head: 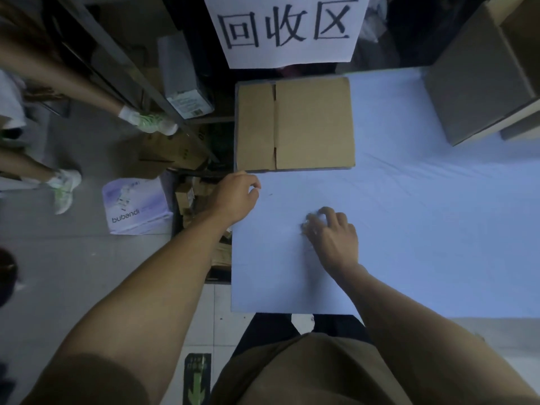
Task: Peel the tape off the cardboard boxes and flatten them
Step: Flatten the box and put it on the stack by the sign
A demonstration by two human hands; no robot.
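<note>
A flattened cardboard box lies on the far left part of the bench, under a white paper sign. The left hand hovers near its near left corner, fingers loosely curled, holding nothing. The right hand pinches something small and blurred, maybe tape. Unflattened boxes stand far right.

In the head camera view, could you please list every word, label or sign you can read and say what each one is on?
"回收区": large black characters on the white paper sign hanging past the table's far edge.
"bubendi": appears mirrored on the pale purple box on the floor.
Printed label on the grey box by the rack: too small to read.
Green arrow floor sticker: its characters are too blurred to read.
Flattened cardboard box: no text visible.
</note>
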